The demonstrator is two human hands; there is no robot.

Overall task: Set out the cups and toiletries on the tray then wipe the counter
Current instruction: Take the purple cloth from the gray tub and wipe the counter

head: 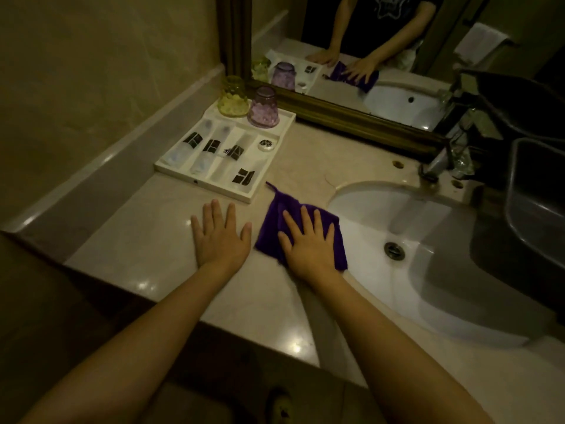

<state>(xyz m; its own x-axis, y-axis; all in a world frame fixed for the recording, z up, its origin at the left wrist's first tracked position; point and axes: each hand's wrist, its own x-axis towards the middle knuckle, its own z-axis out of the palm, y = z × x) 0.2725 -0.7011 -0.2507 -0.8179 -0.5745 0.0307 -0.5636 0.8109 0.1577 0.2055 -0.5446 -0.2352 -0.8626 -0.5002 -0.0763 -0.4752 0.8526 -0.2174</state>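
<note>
A white divided tray [201, 180] sat at the back left of the counter [153, 252], close to the wall and just in front of the mirror frame. On its rear section two cups stood upside down side by side: a yellow-green cup [233, 97] to the left and a purple cup [263, 107] to the right, close together; whether they touched could not be told. The long front compartments held translucent toiletry bottles [200, 148] lying flat, each with a dark label, and a small round container [266, 144] sat in the short compartment at the right.

In front of the tray, the left hand [220, 237] lay flat on the bare counter, fingers spread, its grip open and holding nothing. Just beside it, the right hand [308, 243] pressed palm-down on a folded purple cloth [272, 231], fingers extended rather than curled around it. The cloth lay at the counter's edge where it met the white sink [428, 286], one corner slightly over the basin rim, a thin loop sticking out toward the tray.

The counter was pale glossy stone with spots of reflected light. A metal drain [394, 250] showed in the basin, and a faucet [443, 157] stood behind it. A dark-framed mirror [351, 41] reflected the cups, hands and cloth. The room was dim, with beige walls.
</note>
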